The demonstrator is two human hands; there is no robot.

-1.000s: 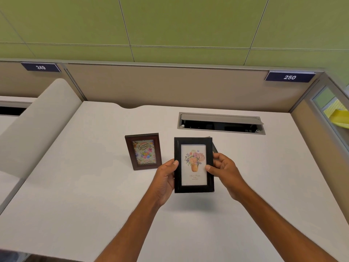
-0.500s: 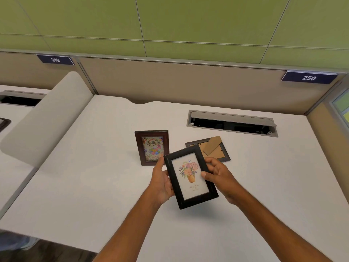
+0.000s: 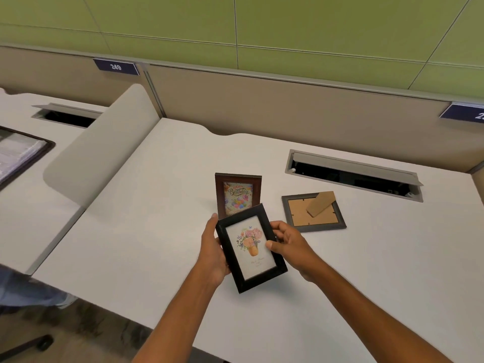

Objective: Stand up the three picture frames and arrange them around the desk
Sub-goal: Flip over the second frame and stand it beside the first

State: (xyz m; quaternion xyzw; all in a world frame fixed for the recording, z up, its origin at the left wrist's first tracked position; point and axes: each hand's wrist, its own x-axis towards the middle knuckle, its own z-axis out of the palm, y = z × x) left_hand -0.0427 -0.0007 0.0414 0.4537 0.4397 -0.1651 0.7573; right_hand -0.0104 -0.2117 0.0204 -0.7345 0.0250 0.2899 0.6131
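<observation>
I hold a black picture frame [image 3: 251, 248] with a flower-pot print above the white desk [image 3: 136, 231], tilted to the left. My left hand [image 3: 212, 249] grips its left edge and my right hand [image 3: 286, 243] grips its right edge, thumb on the glass. Just behind it a brown frame [image 3: 237, 196] with a "Happy Birthday" card stands upright, its lower part hidden by the black frame. To the right a grey frame [image 3: 313, 213] lies face down, its cardboard stand flap raised.
An open cable tray slot [image 3: 353, 174] is set into the desk at the back right. A curved grey divider [image 3: 97, 150] separates the neighbouring desk on the left, where a dark folder [image 3: 18, 153] lies. A beige partition wall runs along the back.
The black frame has gone from upright to tilted left in my hands and come nearer to me. The view has swung left, uncovering the face-down grey frame.
</observation>
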